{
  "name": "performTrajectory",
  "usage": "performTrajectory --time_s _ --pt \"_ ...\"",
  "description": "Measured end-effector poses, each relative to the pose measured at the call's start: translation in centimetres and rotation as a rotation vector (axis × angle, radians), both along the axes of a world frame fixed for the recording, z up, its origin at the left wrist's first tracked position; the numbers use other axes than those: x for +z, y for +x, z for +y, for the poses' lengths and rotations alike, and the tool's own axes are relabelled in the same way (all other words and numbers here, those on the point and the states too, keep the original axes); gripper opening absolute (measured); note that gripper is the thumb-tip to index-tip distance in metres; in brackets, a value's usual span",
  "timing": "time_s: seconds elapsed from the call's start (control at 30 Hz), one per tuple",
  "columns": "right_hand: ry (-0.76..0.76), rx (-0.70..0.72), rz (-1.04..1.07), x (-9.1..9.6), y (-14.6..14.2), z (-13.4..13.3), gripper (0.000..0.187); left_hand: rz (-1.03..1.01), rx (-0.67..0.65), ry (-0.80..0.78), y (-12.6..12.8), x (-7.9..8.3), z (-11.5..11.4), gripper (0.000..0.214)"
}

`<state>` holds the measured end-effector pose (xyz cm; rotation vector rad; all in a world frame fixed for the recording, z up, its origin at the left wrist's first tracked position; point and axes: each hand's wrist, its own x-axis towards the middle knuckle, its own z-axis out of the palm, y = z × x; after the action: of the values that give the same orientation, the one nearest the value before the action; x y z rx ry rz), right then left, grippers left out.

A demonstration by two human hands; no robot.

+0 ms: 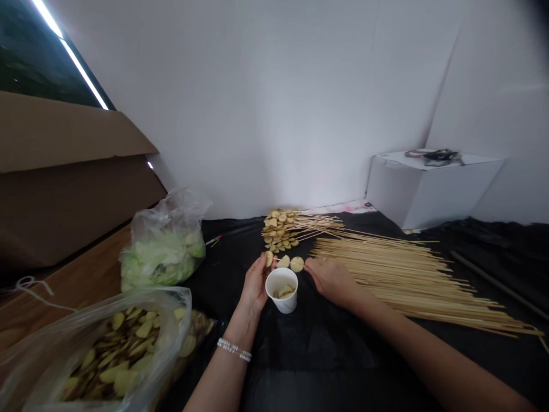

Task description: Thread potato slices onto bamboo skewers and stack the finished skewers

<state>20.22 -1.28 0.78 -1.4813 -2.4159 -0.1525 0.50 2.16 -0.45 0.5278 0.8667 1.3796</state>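
My left hand (pixel 256 281) is closed on a potato slice (pixel 269 258) at the tip of a thin bamboo skewer (pixel 286 262). Two more slices sit threaded on that skewer. My right hand (pixel 329 277) pinches the skewer's other end, just right of the last slice (pixel 297 264). A white paper cup (pixel 282 289) with a few potato slices inside stands between my hands on the black cloth (pixel 309 349). A beaded bracelet (pixel 234 348) circles my left wrist.
Finished potato skewers (pixel 283 229) lie piled behind the cup. A wide heap of bare skewers (pixel 412 274) spreads to the right. A bag of potato slices (pixel 115 349) and a bag of green leaves (pixel 163 252) lie at left. A white box (pixel 424 189) stands back right.
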Motion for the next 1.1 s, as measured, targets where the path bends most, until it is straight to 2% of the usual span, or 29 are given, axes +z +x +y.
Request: performTrajectory --time_s 0.37,0.83,1.1 --pt "-0.018 -0.008 -0.009 0.28 0.19 -0.02 0.026 0.042 -0.052 0.077 0.03 -0.06 -0.1 0.02" --pt "0.038 -0.004 -0.019 0.12 0.28 -0.04 0.027 0.015 -0.024 0.09 0.0 -0.39 0.16 0.043" --pt "-0.001 0.017 0.001 0.13 0.14 0.13 0.025 -0.019 -0.003 0.049 0.1 -0.12 -0.07 0.036"
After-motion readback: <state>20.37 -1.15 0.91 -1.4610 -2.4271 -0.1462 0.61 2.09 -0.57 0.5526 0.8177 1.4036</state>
